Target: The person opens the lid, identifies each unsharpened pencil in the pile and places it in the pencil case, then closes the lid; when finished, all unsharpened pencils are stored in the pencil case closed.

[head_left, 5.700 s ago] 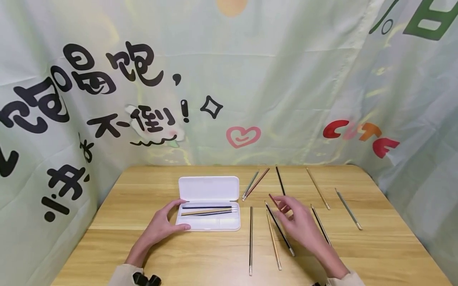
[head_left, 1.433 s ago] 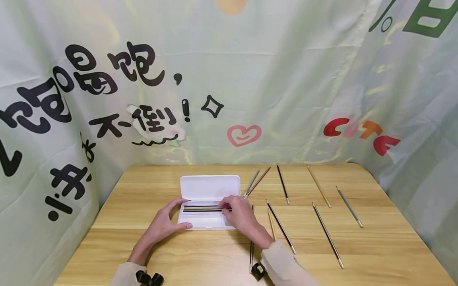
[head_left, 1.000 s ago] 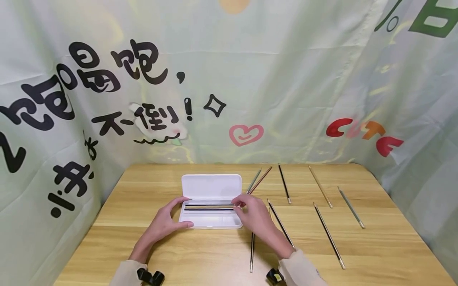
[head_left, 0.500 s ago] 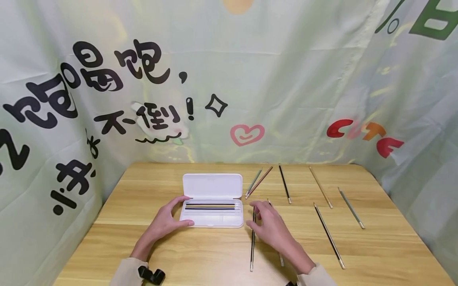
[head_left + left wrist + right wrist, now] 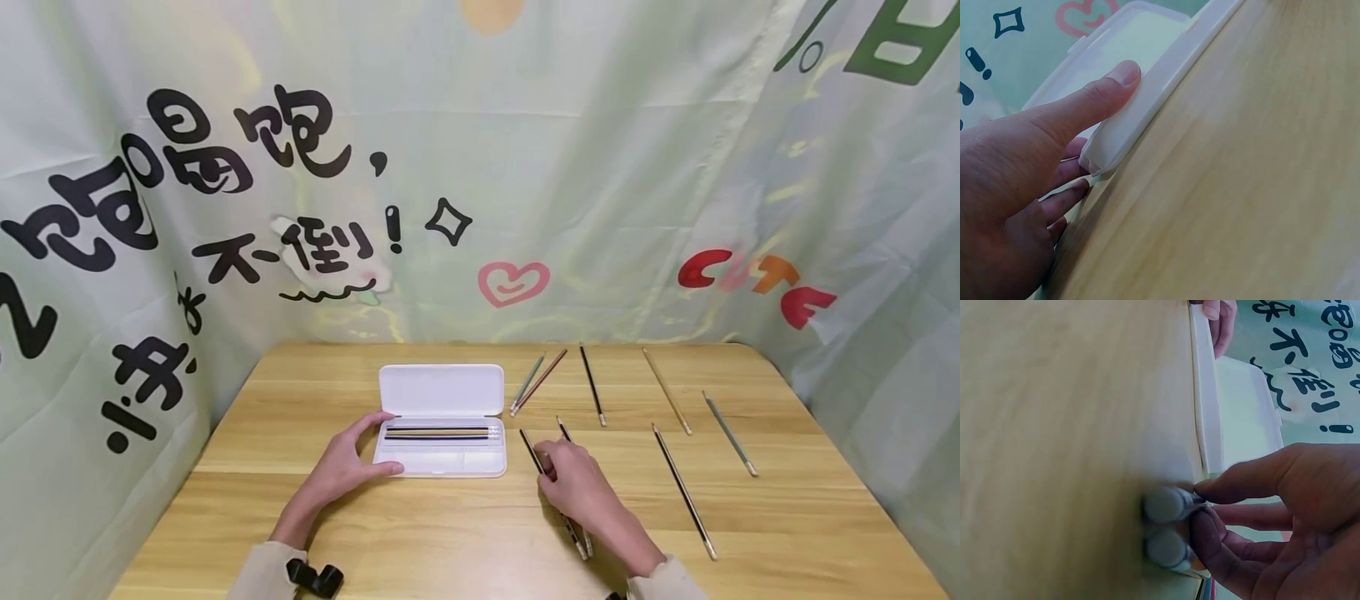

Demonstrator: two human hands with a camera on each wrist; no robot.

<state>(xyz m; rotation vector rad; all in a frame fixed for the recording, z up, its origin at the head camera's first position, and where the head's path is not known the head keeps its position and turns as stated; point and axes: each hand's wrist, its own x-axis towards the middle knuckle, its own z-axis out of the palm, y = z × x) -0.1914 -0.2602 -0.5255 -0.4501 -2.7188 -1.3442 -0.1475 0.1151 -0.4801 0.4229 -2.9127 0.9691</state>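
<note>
My left hand grips the left end of a white pencil case, thumb on its front edge and fingers behind. The case stands with its lid raised. Several pencils lie side by side in its rear compartment. To the right of the case, my right hand pinches a black pencil between thumb and fingers. Its eraser end shows close up in the right wrist view, beside a second pencil's end. Another black pencil is partly hidden under this hand.
Behind the right hand lie a green pencil, a red pencil and a black pencil. Farther right are a wood-coloured pencil, a grey-green pencil and a striped black pencil. A printed curtain surrounds the table.
My right hand carried a reddish pencil to the case, released it there and moved right. It now pinches the black pencil, whose eraser end has swung right. The left hand stays on the case.
</note>
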